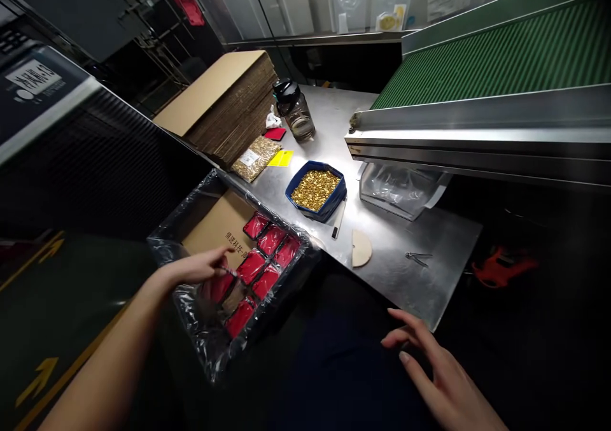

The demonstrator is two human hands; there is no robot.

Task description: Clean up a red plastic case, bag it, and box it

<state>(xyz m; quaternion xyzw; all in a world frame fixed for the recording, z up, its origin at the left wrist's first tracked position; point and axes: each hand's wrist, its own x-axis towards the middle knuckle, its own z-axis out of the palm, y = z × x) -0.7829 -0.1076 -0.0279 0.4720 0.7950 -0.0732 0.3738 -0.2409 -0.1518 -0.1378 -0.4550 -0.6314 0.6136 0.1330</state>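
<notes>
My left hand (pixel 203 268) reaches into a box lined with clear plastic (pixel 193 329), its fingers closed at the edge of a blurred red part (pixel 219 287). Several black-edged red parts (pixel 251 267) lie in rows beside it, on brown cardboard (pixel 210 221) with printed characters. A patch of brown shows in a gap between the parts. My right hand (pixel 429 361) hangs in front of the table's near edge, holding nothing, with fingers bent and apart.
On the metal table (pixel 396 291) are a blue tray of small gold pieces (pixel 315 190), pliers (pixel 419 258), a pale half-round piece (pixel 361 249), a dark bottle (pixel 294 109) and stacked cardboard (pixel 233 100). A green conveyor (pixel 501 55) overhangs a clear bin (pixel 398 189).
</notes>
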